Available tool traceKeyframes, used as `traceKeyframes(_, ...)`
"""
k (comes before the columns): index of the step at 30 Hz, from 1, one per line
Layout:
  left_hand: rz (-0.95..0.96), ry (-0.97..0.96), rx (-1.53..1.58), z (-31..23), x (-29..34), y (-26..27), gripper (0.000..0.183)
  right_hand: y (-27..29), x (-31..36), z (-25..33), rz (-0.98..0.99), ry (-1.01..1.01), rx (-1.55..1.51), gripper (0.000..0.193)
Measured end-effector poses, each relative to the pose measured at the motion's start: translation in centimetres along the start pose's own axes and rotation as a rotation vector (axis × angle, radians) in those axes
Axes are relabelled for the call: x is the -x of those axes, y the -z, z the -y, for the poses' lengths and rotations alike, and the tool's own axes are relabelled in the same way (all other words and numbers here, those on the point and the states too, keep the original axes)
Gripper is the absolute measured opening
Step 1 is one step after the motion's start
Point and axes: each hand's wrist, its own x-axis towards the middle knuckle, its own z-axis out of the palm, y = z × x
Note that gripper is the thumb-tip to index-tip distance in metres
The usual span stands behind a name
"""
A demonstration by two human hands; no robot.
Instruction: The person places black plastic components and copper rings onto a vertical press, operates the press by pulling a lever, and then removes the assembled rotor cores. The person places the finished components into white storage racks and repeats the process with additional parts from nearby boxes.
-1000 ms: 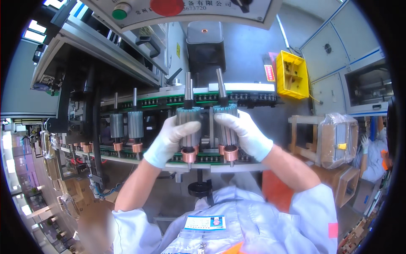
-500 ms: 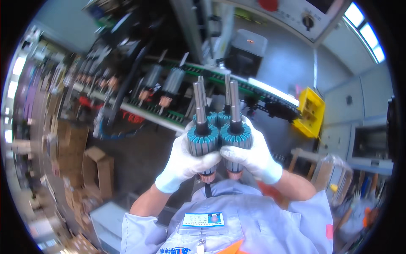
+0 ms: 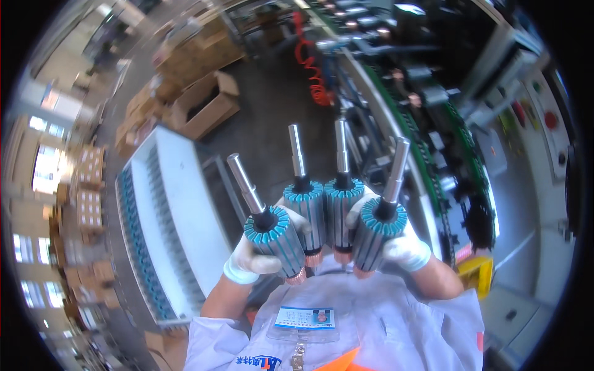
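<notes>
I hold motor armatures upright in front of my chest, two in each gloved hand. Each has a steel shaft pointing up, teal slot insulation at the top and a copper commutator below. My left hand (image 3: 247, 255) is closed round a front armature (image 3: 279, 247) and a rear armature (image 3: 303, 207) on its side. A rear armature (image 3: 341, 213) and a front armature (image 3: 377, 238) are in my closed right hand (image 3: 406, 247). The two rear ones stand close together in the middle, while the front ones lean outward. Parts of my fingers are hidden behind the armatures.
A white rack (image 3: 184, 191) with rows of teal-ended parts stands to the left. Beyond it lies an open cardboard box (image 3: 216, 105) near stacked cartons. A conveyor (image 3: 405, 127) with green edging runs along the right, near a red coiled hose (image 3: 317, 89) and a yellow bin (image 3: 475, 275).
My view has turned left, bringing the white rack into sight and shifting the conveyor to the right. The front armatures have spread apart, so the rear ones show between them.
</notes>
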Motion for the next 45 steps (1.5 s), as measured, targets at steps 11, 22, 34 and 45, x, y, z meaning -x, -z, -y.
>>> traceKeyframes(11,-0.407,0.009,0.135,-3.9,14.2,12.3,0.068,-10.6,-16.7,-9.2,0.341,-0.196,0.202,0.077)
traceKeyframes(22,-1.068,-0.02,0.338,-8.2,24.2,30.6,0.077,-26.9,-40.6,-23.2,0.562,-0.605,0.159,0.068)
traceKeyframes(34,-1.507,-0.518,0.474,-7.2,27.8,42.6,0.067,-38.0,-60.7,-40.5,1.004,-1.071,0.11,0.051)
traceKeyframes(45,-2.055,-0.38,0.55,-2.8,42.6,29.5,0.055,-44.1,-43.9,-58.1,1.227,-1.519,0.189,0.039)
